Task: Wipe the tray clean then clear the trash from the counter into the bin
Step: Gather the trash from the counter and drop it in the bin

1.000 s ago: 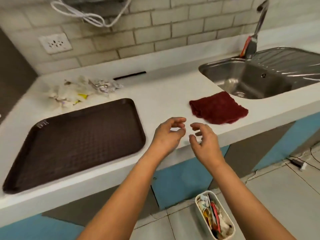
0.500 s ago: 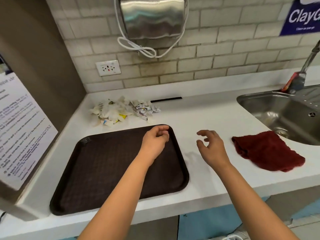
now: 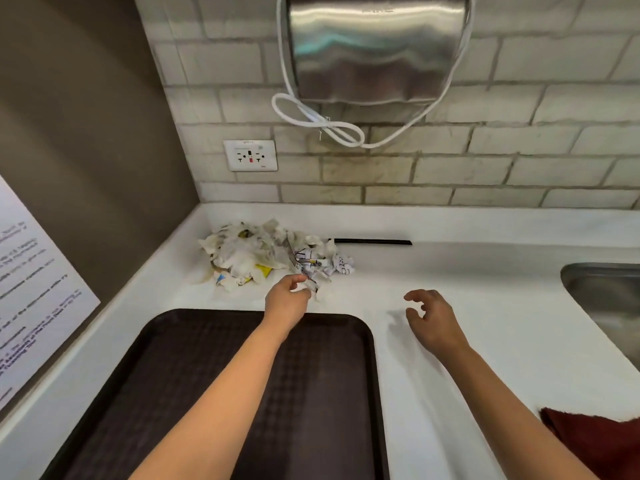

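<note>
A dark brown tray [image 3: 173, 375] lies on the white counter [image 3: 467, 271] at the front left, my left forearm stretched across it. Behind it sits a pile of crumpled paper trash [image 3: 256, 251] in the back corner. My left hand [image 3: 285, 301] is at the pile's near edge, its curled fingers pinching a white scrap. Hovering just above the bare counter to the right of the tray, my right hand [image 3: 431, 318] has loosely curled fingers and holds nothing. A dark red cloth [image 3: 595, 441] lies at the front right. The bin is out of view.
A steel sink [image 3: 606, 296] is set into the counter at the right edge. A steel hand dryer [image 3: 377, 46] with a looped white cable [image 3: 322, 126] hangs on the tiled wall above a socket [image 3: 250, 155]. A brown side wall with a notice [image 3: 27, 289] closes the left.
My view has swung up and left, away from the floor bin and the cloth. My left hand moved forward over the tray to the trash pile; my right hand followed over the counter.
</note>
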The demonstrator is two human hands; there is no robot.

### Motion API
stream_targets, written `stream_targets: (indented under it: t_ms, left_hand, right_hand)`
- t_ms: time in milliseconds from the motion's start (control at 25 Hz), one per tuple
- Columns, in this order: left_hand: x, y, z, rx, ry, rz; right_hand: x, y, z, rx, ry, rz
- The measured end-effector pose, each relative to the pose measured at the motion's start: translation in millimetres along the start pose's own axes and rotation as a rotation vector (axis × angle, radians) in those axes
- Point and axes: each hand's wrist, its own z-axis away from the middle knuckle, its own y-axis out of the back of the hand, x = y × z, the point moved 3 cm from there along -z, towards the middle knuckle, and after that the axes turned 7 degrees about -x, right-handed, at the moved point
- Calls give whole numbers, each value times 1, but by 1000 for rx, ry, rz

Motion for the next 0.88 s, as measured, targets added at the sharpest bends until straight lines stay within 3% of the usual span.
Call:
stream_targets:
  t_ms: [360,640,880]
  left_hand:
    - [-4,-17,-80,99,105,56]
    - [-18,-22,-113,146,149,-1]
    - [-20,-14,-114,249,102,-54]
  right_hand:
    - [26,-15,-147,-206,-42,310]
    - [18,-44,-220,-188,137,617]
    - [25,-45,-239,-122,50,665]
